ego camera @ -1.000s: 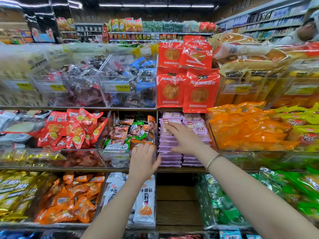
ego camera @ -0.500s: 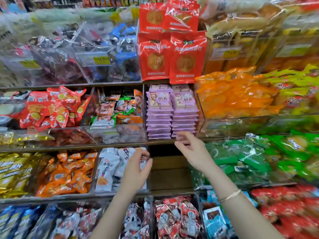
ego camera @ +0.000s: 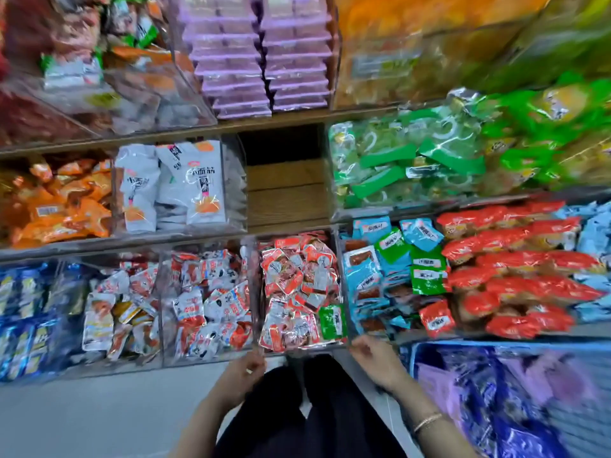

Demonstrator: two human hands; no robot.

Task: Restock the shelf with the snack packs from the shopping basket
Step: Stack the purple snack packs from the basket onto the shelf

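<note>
Fingers (ego camera: 363,355) curled loose nr crinkly foil packs (ego camera: 297,292).

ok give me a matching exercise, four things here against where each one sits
1 purple packs
2 white packs
3 green packs
4 shopping basket

a lower right, beside the right hand
b top of view, centre
c right of the bare wooden gap
d left of that gap

1-b, 2-d, 3-c, 4-a
</note>
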